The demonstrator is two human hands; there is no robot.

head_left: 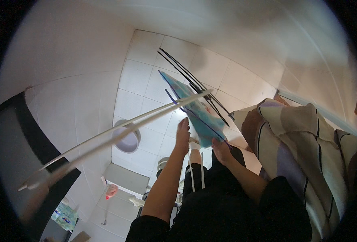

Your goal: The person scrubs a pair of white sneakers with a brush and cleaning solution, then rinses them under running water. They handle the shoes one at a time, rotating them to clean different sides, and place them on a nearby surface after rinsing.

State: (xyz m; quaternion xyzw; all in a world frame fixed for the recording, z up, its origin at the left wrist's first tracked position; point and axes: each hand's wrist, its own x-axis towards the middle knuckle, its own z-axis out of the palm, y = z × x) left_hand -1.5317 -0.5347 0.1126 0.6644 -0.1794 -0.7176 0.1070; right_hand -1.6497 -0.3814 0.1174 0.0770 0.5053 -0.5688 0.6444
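Observation:
A light-blue cloth (207,125), with a pinkish patch, hangs over a purple clothes hanger (205,122) below two pale rods (148,116). At its near lower corner, my right hand (222,151) grips the cloth beside the hanger's end. My left hand (183,136) is raised just left of the cloth with its fingers bent. Whether those fingers hold anything is not clear. Several black clothes hangers (196,86) hang bunched beyond the cloth, near the far end of the rods.
A large checked and striped cloth (287,145) hangs close on my right. On the tiled floor (139,74) stands a pale lilac basin (127,142). A dark-framed window (42,145) is at left, with a green printed packet (65,216) below.

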